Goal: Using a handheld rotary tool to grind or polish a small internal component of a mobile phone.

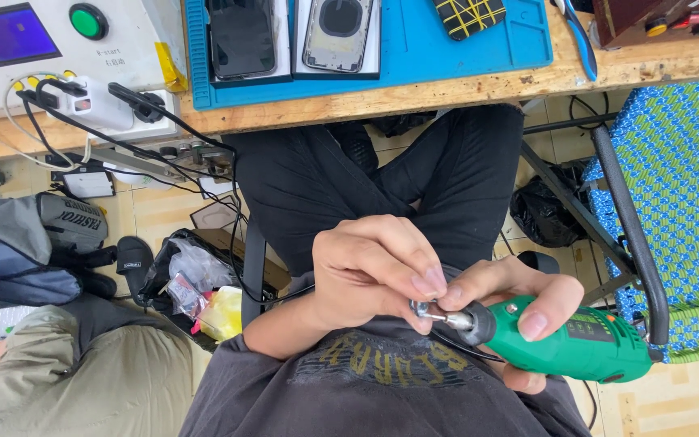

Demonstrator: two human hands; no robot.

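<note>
Pinching the green rotary tool [584, 344]'s metal tip [438, 314], left hand [374, 271].

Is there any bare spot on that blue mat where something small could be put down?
Yes: the blue mat is bare between the phone back cover and the yellow-lined black cloth, and below that cloth. Its left part is filled by the dark phone and that cover. Left of the mat, the power strip and cables crowd the bench.
</note>
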